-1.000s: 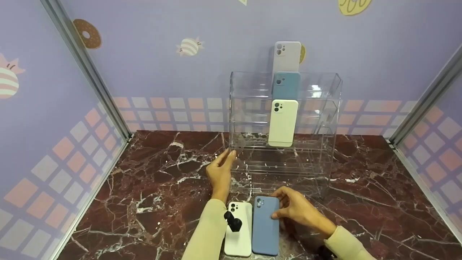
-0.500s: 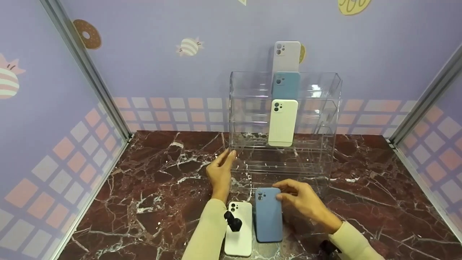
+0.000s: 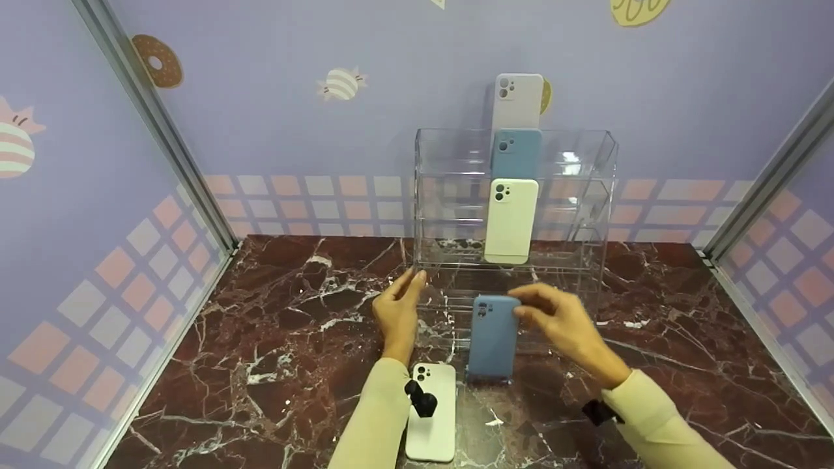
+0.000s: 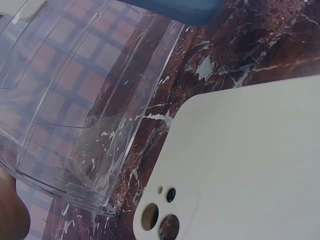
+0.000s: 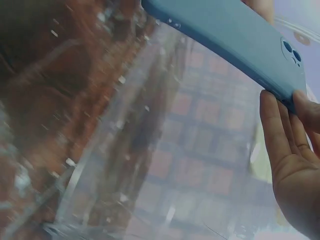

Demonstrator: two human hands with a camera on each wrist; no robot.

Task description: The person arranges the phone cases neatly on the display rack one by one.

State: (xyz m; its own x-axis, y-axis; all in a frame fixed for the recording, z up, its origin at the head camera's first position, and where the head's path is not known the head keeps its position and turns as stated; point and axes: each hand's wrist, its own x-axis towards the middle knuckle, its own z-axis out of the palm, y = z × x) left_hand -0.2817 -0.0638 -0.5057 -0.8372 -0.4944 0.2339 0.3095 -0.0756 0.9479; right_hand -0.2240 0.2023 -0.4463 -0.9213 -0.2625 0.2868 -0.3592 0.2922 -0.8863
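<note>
My right hand point(image 3: 563, 322) pinches a blue phone case point(image 3: 493, 339) by its upper right edge, thumb on its back. The case stands nearly upright before a clear stepped display rack point(image 3: 456, 266). In the right wrist view, thumb and fingers point(image 5: 274, 125) hold the blue case point(image 5: 220, 30) near its camera holes. My left hand point(image 3: 396, 316) holds the rack's left front side with thumb and fingertips. Below it, a white phone case point(image 3: 440, 436) lies on the marble table, partly covered by a black camera mount; its camera holes show in the left wrist view.
On the rack's tiers stand a pale pink case point(image 3: 521, 104), a teal case point(image 3: 518, 156) and a pale yellow-green case point(image 3: 511, 225), in one column. Patterned lilac walls point(image 3: 260, 117) enclose the dark red marble table point(image 3: 293, 365) at the back and sides.
My right hand has lifted the blue case from beside the white one, tilted it upright and moved it forward to the rack's front. The left hand stays in place.
</note>
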